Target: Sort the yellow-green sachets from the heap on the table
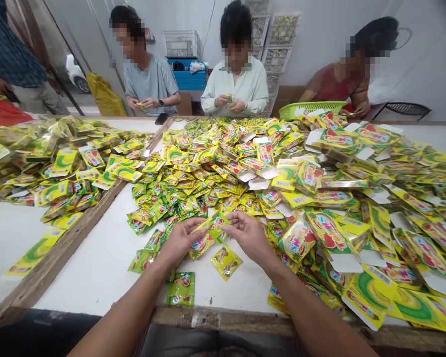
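My left hand (184, 238) is closed on a small yellow printed carton (201, 248), held at a slant over the table's front part. Opposite it, my right hand (250, 235) pinches a green-and-yellow sachet (220, 221) at the carton's upper end. Whether the sachet is partly inside the carton cannot be made out. Just below my hands lies a yellow sachet (226, 261) on the white tabletop (107, 258). Green sachets (181, 288) rest near the front edge. Beyond my fingers is a heap of green and yellow sachets (159, 206).
Printed cartons (330, 233) pile high on the right, some with white flaps open. A wooden strip (78, 233) divides off more cartons (63, 163) at left. Three people sit across the table, with a green basket (312, 108) at back right. Another person stands far left.
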The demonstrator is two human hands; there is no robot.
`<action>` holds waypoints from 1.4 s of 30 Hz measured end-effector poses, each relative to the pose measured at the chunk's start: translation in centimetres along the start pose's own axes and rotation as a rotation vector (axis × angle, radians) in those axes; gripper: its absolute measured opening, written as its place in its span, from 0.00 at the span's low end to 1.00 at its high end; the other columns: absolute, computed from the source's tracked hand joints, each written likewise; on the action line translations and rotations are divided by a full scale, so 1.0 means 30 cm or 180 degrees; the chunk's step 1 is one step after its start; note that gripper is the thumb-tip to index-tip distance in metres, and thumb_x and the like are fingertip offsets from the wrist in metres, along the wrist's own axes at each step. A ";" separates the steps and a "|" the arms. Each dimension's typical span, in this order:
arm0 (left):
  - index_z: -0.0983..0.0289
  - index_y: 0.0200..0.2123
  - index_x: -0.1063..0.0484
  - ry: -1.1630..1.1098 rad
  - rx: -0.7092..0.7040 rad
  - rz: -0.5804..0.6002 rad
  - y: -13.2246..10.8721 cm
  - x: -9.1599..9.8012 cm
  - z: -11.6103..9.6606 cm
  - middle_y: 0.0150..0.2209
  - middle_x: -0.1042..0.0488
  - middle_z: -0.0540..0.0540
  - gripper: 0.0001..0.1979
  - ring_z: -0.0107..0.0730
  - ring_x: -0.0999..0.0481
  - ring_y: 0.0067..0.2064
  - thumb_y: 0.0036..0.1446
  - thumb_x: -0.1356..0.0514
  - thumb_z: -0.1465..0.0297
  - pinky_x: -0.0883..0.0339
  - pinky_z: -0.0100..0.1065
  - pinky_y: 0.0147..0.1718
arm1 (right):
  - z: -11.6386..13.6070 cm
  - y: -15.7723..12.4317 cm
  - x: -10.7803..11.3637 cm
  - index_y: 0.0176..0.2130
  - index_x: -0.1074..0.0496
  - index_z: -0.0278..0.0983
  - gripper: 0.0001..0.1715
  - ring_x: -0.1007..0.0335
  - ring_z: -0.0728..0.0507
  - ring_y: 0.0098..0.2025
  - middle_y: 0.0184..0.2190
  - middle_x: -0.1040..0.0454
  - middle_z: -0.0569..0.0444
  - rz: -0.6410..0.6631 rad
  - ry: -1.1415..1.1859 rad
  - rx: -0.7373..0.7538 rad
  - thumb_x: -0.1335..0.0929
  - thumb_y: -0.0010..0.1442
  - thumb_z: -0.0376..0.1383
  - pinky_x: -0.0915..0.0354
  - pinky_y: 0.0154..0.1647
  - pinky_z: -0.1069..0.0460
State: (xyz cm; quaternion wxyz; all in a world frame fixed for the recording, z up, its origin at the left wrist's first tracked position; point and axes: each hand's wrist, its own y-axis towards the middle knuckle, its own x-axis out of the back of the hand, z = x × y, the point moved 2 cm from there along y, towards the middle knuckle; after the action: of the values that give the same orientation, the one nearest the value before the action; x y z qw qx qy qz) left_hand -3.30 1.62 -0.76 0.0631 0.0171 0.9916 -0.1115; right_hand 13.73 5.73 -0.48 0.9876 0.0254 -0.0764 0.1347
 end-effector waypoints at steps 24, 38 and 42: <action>0.65 0.39 0.25 0.0144 0.0228 0.0352 -0.009 0.000 0.014 0.32 0.21 0.52 0.19 0.30 0.25 0.31 0.43 0.32 0.62 0.35 0.28 0.32 | 0.038 0.048 0.040 0.26 0.27 0.35 0.02 0.38 0.50 0.25 0.23 0.29 0.58 0.0651 -0.1420 0.0173 0.31 0.47 0.29 0.44 0.28 0.55; 0.65 0.39 0.25 -0.0191 0.0105 0.0062 -0.008 -0.010 -0.003 0.32 0.21 0.54 0.21 0.33 0.24 0.33 0.40 0.31 0.63 0.34 0.32 0.36 | 0.034 -0.012 -0.021 0.44 0.36 0.40 0.19 0.30 0.48 0.29 0.27 0.26 0.58 0.0483 -0.0292 0.0273 0.36 0.50 0.30 0.36 0.33 0.53; 0.66 0.38 0.25 -0.0163 0.0127 0.0212 -0.011 -0.015 0.000 0.32 0.21 0.55 0.20 0.35 0.24 0.33 0.41 0.32 0.62 0.33 0.33 0.36 | 0.032 -0.018 -0.045 0.47 0.39 0.41 0.21 0.32 0.48 0.27 0.26 0.27 0.59 0.0933 0.0235 -0.0117 0.37 0.52 0.35 0.37 0.28 0.54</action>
State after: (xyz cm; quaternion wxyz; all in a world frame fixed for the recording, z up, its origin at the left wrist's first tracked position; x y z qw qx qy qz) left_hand -2.86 1.31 -0.64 0.0918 0.0485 0.9861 -0.1295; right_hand 12.45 4.79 0.23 0.9598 -0.0090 -0.0454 0.2769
